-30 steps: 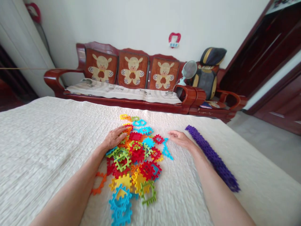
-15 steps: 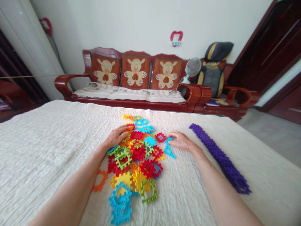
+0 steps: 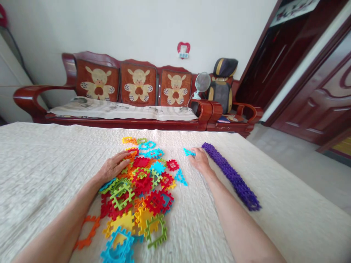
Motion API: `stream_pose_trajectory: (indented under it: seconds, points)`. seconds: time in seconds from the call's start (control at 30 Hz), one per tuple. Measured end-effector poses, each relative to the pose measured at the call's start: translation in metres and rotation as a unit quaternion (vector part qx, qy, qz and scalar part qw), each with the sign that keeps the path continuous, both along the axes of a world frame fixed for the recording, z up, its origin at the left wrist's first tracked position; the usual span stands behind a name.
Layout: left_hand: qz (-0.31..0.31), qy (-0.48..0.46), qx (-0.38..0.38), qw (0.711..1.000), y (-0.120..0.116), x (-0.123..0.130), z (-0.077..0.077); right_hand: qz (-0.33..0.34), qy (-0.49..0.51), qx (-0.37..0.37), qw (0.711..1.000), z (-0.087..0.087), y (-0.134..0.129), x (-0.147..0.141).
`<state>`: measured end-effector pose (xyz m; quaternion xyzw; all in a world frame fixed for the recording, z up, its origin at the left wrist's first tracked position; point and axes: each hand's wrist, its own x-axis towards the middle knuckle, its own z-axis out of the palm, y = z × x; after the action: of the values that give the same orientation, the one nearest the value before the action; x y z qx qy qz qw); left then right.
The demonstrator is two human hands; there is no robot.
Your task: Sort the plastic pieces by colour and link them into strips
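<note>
Pieces (image 3: 143,182) lie heaped on our white cloth (image 3: 194,226); our left hand (image 3: 114,167), fingers loosely spread, rests on the heap's left edge; our right hand (image 3: 201,160) pinches 1 blue triangle (image 3: 188,152) left of the purple strip (image 3: 231,176).

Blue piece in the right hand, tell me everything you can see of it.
The blue piece is small, bright light blue and roughly triangular, with a smooth look like plastic. The fingers of the right hand hold it at one end and hide part of it; the rest sticks out to the left. It is apart from the pile, to its right, over the white cover. Whether it touches the cover is unclear.
</note>
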<state>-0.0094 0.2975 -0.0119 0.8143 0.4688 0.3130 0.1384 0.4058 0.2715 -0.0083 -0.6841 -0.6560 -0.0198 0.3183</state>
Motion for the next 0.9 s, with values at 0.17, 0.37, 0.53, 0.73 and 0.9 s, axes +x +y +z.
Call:
stream_pose_trajectory:
  seconds: [0.17, 0.37, 0.53, 0.73, 0.9]
  points:
    - [0.001, -0.002, -0.007, 1.0, 0.001, -0.001, -0.003, 0.037, -0.029, -0.029, 0.998, 0.005, -0.004, -0.006]
    - [0.009, -0.003, -0.007, 1.0, 0.001, -0.001, -0.003, -0.013, -0.018, -0.065, 0.998, 0.012, -0.005, -0.012]
    - [0.009, -0.001, -0.014, 1.0, 0.001, -0.001, -0.002, 0.029, 0.041, -0.006, 0.999, 0.011, -0.004, -0.003]
    - [0.0, 0.007, -0.003, 1.0, 0.003, -0.002, -0.004, 0.186, -0.019, -0.026, 0.982, 0.008, -0.005, 0.005]
    - [-0.009, 0.008, -0.009, 1.0, 0.002, -0.003, -0.002, 0.177, -0.051, -0.036, 0.982, 0.007, -0.003, 0.001]
